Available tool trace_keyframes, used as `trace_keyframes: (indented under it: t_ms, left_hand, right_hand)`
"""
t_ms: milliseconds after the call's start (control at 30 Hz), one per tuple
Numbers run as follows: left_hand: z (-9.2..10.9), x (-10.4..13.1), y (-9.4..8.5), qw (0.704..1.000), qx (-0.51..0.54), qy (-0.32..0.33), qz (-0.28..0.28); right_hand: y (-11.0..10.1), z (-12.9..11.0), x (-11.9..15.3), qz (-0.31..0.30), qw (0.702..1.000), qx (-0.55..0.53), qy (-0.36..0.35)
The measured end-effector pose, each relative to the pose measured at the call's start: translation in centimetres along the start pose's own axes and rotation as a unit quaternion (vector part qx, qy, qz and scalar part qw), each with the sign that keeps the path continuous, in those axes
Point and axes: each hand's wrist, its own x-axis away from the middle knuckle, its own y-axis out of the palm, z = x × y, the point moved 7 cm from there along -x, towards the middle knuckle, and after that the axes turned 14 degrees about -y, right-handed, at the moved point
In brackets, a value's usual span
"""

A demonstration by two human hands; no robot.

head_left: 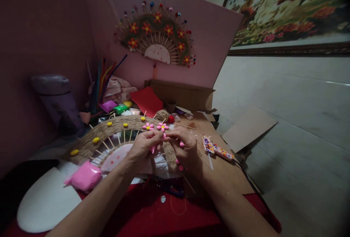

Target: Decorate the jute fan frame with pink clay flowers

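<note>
Both forearms reach in; left hand [144,145] and right hand [183,148] pinch a pink petal [164,136] just below 2 flowers [155,126] on the fan [115,135]. Squeezing could deform it or knock those loose.

No text, label, brand, number or sign can be read anywhere.

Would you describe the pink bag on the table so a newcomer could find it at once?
Start at the jute-wrapped fan arch lying on the table. By its lower left end, beside the white oval board, lies the pink bag: soft, bright pink, shiny, unlike the small yellow dots on the arch.
</note>
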Motion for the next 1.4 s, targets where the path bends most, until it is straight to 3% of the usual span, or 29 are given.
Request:
trace_keyframes:
  t_ms: [200,733,900,1400]
  left_hand:
    - [-0.1,-0.04,0.15,1.0,0.0,-0.005,0.001]
    - [0.18,0.07,-0.01,1.0,-0.021,0.003,0.021]
    - [0.15,0.08,0.18,1.0,-0.029,0.006,-0.006]
    - [0.54,0.02,-0.28,0.996,-0.057,0.048,0.049]
  right_hand:
    - [0.38,0.34,0.1,-0.035,0.999,-0.004,0.028]
    - [0.08,0.43,-0.06,-0.004,0.999,-0.036,0.026]
    - [0.2,0.68,0.12,-0.017,0.999,-0.031,0.034]
    - [0.1,0.83,0.08,-0.007,0.999,-0.023,0.031]
